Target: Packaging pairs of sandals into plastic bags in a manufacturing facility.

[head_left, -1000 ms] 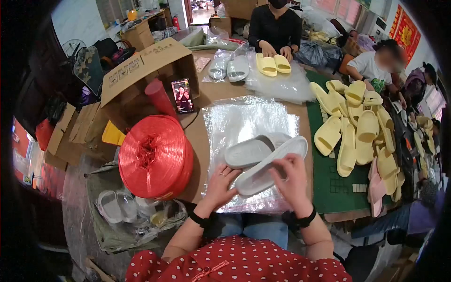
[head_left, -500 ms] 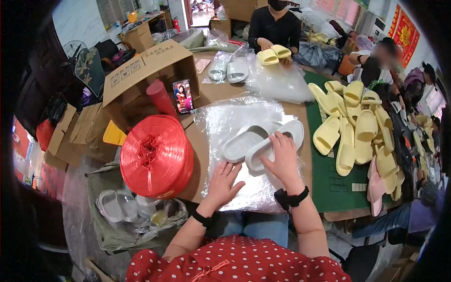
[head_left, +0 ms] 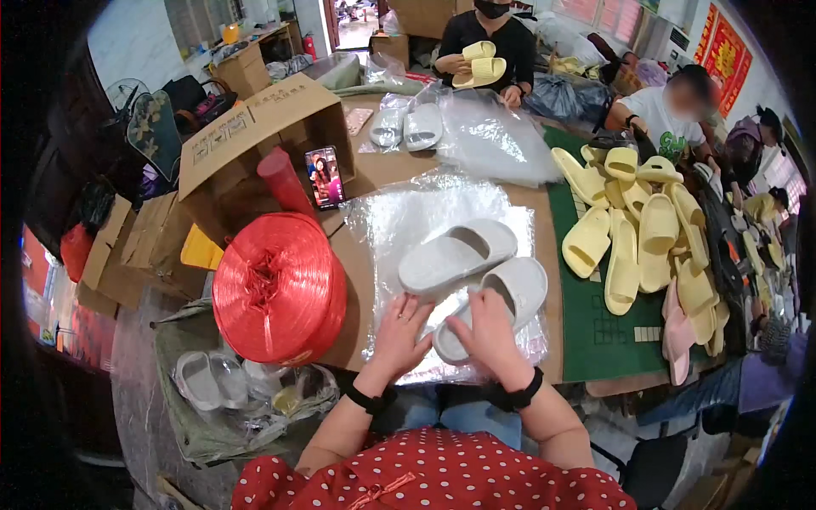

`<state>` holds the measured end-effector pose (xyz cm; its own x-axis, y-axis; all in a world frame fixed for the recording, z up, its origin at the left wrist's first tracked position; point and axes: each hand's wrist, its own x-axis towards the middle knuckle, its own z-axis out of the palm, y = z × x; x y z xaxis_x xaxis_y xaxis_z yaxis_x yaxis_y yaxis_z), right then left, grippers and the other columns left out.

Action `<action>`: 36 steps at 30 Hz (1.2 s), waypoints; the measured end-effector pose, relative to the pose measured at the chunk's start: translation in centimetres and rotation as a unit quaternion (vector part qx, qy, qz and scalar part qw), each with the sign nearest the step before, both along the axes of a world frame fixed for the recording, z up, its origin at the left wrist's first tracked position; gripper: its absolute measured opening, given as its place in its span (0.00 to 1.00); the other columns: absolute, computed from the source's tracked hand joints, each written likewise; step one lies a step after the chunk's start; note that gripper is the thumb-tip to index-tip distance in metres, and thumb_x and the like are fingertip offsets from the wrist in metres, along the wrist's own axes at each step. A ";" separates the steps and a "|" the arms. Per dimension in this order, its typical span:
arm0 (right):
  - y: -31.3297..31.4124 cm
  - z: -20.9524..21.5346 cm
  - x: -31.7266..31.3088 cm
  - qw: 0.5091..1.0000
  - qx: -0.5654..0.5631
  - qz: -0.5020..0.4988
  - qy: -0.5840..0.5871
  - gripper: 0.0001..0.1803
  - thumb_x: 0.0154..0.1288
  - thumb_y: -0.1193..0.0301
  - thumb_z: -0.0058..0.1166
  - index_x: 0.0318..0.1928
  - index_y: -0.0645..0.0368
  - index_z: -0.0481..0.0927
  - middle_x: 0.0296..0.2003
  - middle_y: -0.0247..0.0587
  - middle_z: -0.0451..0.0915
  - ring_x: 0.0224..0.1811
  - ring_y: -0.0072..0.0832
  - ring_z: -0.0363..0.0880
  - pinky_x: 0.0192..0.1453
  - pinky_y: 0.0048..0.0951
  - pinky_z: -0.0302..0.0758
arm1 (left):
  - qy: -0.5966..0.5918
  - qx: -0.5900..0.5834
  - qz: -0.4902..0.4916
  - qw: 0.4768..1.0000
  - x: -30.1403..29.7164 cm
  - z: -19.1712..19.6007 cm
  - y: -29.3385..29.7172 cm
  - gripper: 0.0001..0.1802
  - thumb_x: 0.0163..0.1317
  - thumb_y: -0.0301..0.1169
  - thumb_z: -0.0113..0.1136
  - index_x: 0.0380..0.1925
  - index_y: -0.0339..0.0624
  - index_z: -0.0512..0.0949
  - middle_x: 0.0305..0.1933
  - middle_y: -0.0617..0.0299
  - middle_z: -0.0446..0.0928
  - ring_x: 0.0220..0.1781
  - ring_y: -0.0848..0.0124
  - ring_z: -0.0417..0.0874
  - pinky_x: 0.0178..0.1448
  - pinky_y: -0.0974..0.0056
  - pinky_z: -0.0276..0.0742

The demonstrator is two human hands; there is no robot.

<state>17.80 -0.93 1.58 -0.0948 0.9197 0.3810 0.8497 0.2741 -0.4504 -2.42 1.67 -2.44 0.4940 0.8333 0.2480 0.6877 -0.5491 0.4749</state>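
A pair of light grey slippers lies on a stack of clear plastic bags (head_left: 391, 223) in front of me. The farther slipper (head_left: 433, 262) rests on its own with its strap to the right. On the nearer slipper (head_left: 525, 289), my right hand (head_left: 495, 333) grips the heel half, hiding part of the sole. My left hand (head_left: 398, 333) lies palm down on the bags, fingers stretched and thumb apart, beside that slipper's heel and holding nothing.
A big roll of red plastic twine (head_left: 276, 285) stands left, near a lit phone (head_left: 325, 177) and an open cardboard box (head_left: 255, 127). Yellow slippers (head_left: 656, 238) pile up on a green mat (head_left: 605, 357) at right. Across the table a co-worker holds yellow slippers (head_left: 480, 72).
The nearer slipper has moved toward me, off the other one. My right hand has slid from its strap to its heel half. The farther slipper now lies fully visible. My left hand barely moved.
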 end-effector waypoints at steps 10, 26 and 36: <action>7.1 1.4 -1.7 0.993 -0.071 -0.079 -0.056 0.36 0.63 0.46 0.57 0.62 0.58 0.74 0.48 0.57 0.72 0.54 0.52 0.69 0.55 0.48 0.70 | 0.002 0.021 0.008 1.000 0.2 0.0 0.0 0.34 0.61 0.45 0.61 0.66 0.44 0.70 0.72 0.53 0.67 0.75 0.44 0.58 0.77 0.46 0.53; 5.1 -0.3 7.6 0.999 -0.017 -0.023 0.029 0.15 0.59 0.63 0.65 0.40 0.60 0.80 0.42 0.50 0.72 0.46 0.47 0.72 0.52 0.43 0.70 | -0.016 0.023 -0.007 1.000 -0.4 0.1 -0.1 0.32 0.63 0.50 0.59 0.62 0.45 0.73 0.73 0.55 0.66 0.76 0.47 0.58 0.77 0.44 0.51; 6.5 -1.2 5.1 0.981 -0.025 -0.175 -0.081 0.38 0.61 0.54 0.63 0.56 0.75 0.67 0.50 0.61 0.70 0.49 0.54 0.72 0.55 0.47 0.71 | 0.004 0.011 -0.008 1.000 0.1 0.3 0.0 0.32 0.64 0.50 0.59 0.64 0.46 0.72 0.74 0.54 0.63 0.77 0.48 0.56 0.78 0.45 0.49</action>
